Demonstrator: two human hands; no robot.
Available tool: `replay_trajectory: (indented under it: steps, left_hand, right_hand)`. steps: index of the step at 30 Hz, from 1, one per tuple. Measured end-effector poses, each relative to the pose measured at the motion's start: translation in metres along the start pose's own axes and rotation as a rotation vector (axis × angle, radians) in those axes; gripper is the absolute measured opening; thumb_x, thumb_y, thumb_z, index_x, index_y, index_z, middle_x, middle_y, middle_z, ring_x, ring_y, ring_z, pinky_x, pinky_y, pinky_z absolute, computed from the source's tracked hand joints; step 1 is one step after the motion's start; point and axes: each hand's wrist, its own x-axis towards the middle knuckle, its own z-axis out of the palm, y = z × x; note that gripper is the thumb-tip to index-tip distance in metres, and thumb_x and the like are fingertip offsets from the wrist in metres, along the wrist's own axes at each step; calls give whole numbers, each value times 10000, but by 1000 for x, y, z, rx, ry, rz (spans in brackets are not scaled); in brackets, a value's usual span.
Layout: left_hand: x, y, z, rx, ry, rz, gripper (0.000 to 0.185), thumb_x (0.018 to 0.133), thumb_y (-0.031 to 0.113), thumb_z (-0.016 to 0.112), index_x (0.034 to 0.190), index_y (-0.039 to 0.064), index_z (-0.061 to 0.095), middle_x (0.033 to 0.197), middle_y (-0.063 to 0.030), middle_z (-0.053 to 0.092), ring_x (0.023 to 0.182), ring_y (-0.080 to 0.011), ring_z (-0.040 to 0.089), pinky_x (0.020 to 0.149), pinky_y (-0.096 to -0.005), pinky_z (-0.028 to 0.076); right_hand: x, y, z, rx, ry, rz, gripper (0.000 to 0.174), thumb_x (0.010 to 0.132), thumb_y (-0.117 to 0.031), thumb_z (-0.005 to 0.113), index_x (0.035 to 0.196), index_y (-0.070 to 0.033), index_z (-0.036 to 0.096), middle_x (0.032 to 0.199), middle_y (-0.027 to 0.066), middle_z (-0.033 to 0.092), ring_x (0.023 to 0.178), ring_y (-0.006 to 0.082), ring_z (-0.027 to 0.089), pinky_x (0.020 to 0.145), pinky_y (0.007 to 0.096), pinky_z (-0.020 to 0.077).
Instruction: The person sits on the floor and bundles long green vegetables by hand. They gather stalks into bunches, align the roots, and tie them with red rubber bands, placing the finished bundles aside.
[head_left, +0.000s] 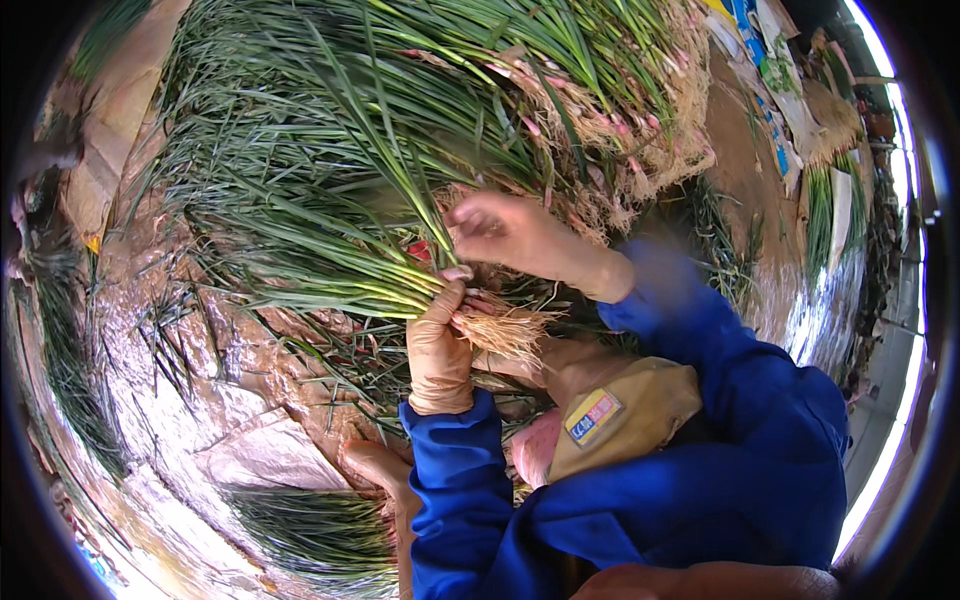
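My left hand (440, 352), in a tan glove, grips a small bunch of green garlic stalks (367, 281) just above their roots. The pale roots (502, 326) of this bunch stick out to the right of the thumb, and its leaves fan out to the left. One separate stalk (420, 199) rises steeply from the bunch, its bulb end by my left thumb. Blurred and with curled fingers, my right hand (510, 236) is beside this stalk; whether it pinches anything cannot be seen. Behind both hands lies a large heap of green garlic (322, 142), roots to the right.
Loose leaves (330, 367) litter the wet, muddy floor (247, 352). Another pile of green garlic (315, 532) lies at the lower left, near a pale flat sheet (274, 454). More bundles (821, 217) lie at the far right beyond printed sacking (772, 120). A boot (382, 461) is near my left sleeve.
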Motion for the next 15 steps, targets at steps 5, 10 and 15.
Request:
replay_trajectory:
  steps: [5, 10, 15]
  left_hand:
    - [-10, -21, -9, -258, -74, -7, 129, 881, 51, 634, 1000, 12, 604, 995, -102, 629, 831, -222, 636, 837, -413, 557]
    - [-22, -29, -16, -425, -264, 41, 179, 916, 117, 584, 1088, 67, 575, 1106, -65, 590, 1057, -239, 580, 1065, -572, 387]
    - [-27, -34, -31, -426, -232, -54, 398, 904, 117, 562, 1295, 67, 502, 1248, -81, 581, 1200, -276, 546, 1074, -591, 363]
  right_hand:
    - [-2, 5, 13, 230, -69, 193, 201, 947, -174, 617, 1014, 2, 687, 791, 27, 681, 724, 67, 626, 672, 242, 521]
    - [-21, 16, -6, 70, -344, 365, 294, 998, -230, 533, 1130, 4, 653, 869, 70, 703, 804, 138, 667, 696, 260, 540]
    - [-32, 28, -5, 323, -300, 116, 364, 984, -266, 559, 1257, -26, 591, 962, 67, 688, 878, 157, 656, 678, 295, 563]
